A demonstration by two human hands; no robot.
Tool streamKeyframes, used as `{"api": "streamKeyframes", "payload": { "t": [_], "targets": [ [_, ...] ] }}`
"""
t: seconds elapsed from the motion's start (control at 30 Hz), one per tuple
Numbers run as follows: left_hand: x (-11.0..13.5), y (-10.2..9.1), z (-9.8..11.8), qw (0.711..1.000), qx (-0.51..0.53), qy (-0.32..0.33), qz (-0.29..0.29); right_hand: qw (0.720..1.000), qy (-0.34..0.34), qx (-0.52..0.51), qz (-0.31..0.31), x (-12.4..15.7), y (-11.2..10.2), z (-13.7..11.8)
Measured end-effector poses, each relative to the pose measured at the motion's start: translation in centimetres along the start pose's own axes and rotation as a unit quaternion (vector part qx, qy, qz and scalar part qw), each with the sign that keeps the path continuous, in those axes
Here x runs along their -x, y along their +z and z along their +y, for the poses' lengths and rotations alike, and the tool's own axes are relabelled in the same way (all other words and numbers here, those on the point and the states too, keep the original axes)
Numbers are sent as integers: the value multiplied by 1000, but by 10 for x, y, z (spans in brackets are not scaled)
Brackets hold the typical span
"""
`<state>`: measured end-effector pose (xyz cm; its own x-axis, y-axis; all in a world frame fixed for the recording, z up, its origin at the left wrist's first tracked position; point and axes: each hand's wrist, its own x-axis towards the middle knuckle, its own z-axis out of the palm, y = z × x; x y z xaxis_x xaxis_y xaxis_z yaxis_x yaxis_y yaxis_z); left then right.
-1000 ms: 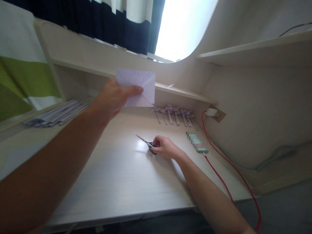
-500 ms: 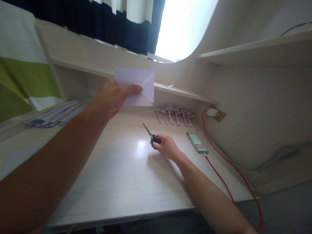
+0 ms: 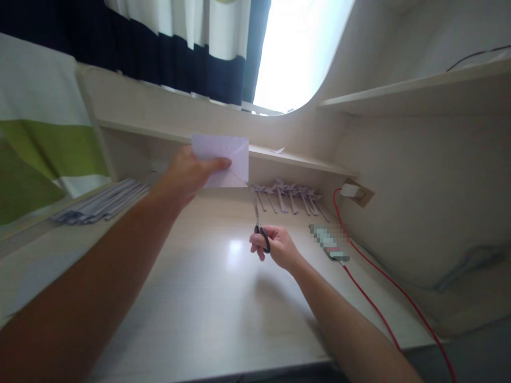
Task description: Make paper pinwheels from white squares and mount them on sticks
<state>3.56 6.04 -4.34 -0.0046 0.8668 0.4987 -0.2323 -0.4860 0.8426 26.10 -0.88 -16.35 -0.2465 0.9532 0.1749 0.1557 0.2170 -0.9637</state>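
Observation:
Near the shelf edge, my left hand pinches a white square of paper with diagonal creases, the thumb lying across its front. The paper is held up above the desk. Lower and to the right, my right hand grips a pair of scissors by the dark handles, fingers through or around the loops. The blades point up and away and look nearly closed. They are apart from the paper, just below and right of its corner.
Several paper pinwheels on sticks lie at the back of the desk. A stack of folded paper strips lies at left. A phone with a red cable sits at right. A paper scrap rests on the shelf.
My right hand has lifted the scissors off the desk and turned them, so the blades now point more upright. My left hand still holds the paper, slightly lower in the view.

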Motion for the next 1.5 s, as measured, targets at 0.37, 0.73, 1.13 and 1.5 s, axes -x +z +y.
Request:
{"api": "streamKeyframes", "payload": {
  "t": [0.37, 0.73, 1.13, 1.5],
  "targets": [
    [-4, -9, -13, 995, -47, -73, -59, 1000, 4, -30, 1, 2, 2, -7],
    [-2, -7, -11, 993, -20, -89, -75, 999, 5, 8, 44, 5, 2, -14],
    [4, 1, -5, 991, -6, -96, -89, 998, -25, 43, 47, 10, 5, -14],
    [5, 3, -4, 990, -10, -109, -87, 997, -23, 51, 49, 10, 5, -11]
  ]
}}
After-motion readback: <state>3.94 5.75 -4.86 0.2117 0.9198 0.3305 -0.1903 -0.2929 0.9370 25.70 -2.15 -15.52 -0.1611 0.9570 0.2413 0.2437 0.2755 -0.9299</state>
